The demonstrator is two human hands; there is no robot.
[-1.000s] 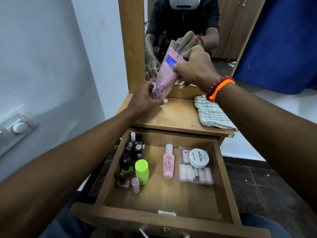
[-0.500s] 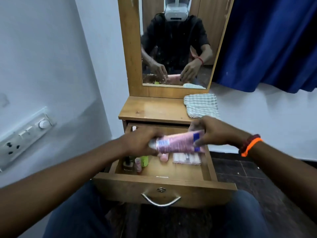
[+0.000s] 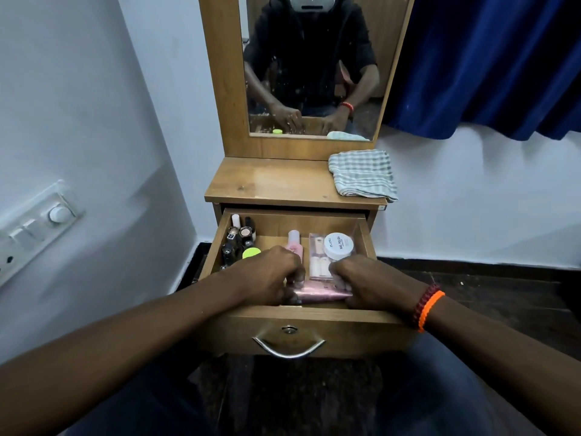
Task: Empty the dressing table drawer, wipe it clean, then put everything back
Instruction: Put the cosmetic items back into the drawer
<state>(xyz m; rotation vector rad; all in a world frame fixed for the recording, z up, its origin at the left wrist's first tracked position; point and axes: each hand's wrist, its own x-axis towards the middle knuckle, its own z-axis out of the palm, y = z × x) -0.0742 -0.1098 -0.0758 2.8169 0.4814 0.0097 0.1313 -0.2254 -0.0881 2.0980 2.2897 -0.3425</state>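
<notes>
You grip the pink tube point(image 3: 320, 294) at each end, left hand point(image 3: 270, 278) and right hand point(image 3: 361, 286) curled round it, laying it crosswise along the drawer's point(image 3: 314, 322) front wall (the only free strip).

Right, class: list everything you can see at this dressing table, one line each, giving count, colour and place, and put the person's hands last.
Drawer: one, wooden, pulled open.
Pink tube: one, lying along the drawer front.
Pink bottle: one, drawer middle.
Nail polish jar: one, white, on the clear packet.
Clear packet: one, drawer right.
Green-capped bottle: one, drawer left.
Small cosmetics: several, mostly dark, back left corner.
Checked cloth: one, tabletop right.
Mirror: one, wood-framed.
Switch panel: one, white, left wall.
Curtain: blue, right.
Left hand: grip on tube.
Right hand: grip on tube.
</notes>
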